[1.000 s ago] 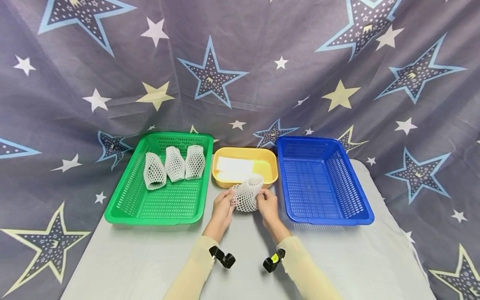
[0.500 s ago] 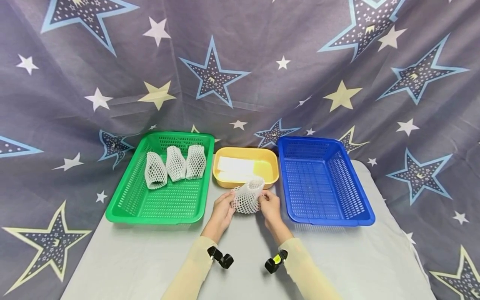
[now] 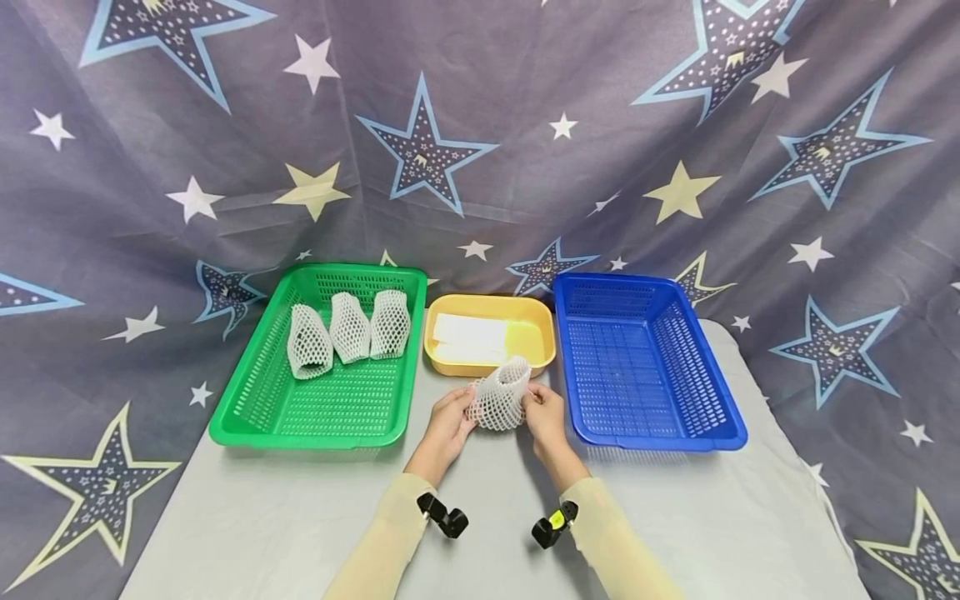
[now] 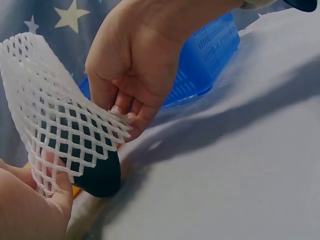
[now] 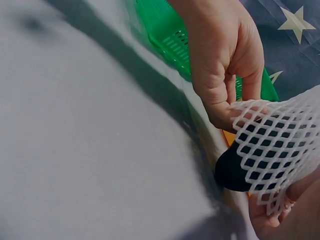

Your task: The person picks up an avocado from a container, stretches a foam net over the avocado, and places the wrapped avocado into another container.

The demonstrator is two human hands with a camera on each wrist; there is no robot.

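Both hands hold a white foam net sleeve [image 3: 498, 402] over the table, just in front of the yellow tray [image 3: 536, 350]. My left hand [image 3: 448, 418] pinches its lower edge on the left. On the opposite side, the fingers of my right hand [image 3: 545, 417] pinch the edge too. The sleeve's narrower mouth points up and tilts a little to the right. Through its mesh, the left wrist view shows a dark, smooth, rounded thing [image 4: 104, 177] whose end sticks out below; its kind is unclear. The same dark end [image 5: 231, 172] shows in the right wrist view.
Left stands a green basket [image 3: 390, 437] with three foam-netted items [image 3: 350, 327] in it. A blue basket [image 3: 645, 442] stands on the right. White flat sheets [image 3: 471, 335] lie in the yellow tray. A star-patterned curtain [image 3: 495, 108] hangs behind the table [image 3: 480, 533].
The foam net sleeve has shifted slightly to the right and nearer to me, with both hands still holding it. Its upper mouth leans more to the right. The baskets and tray stay put.
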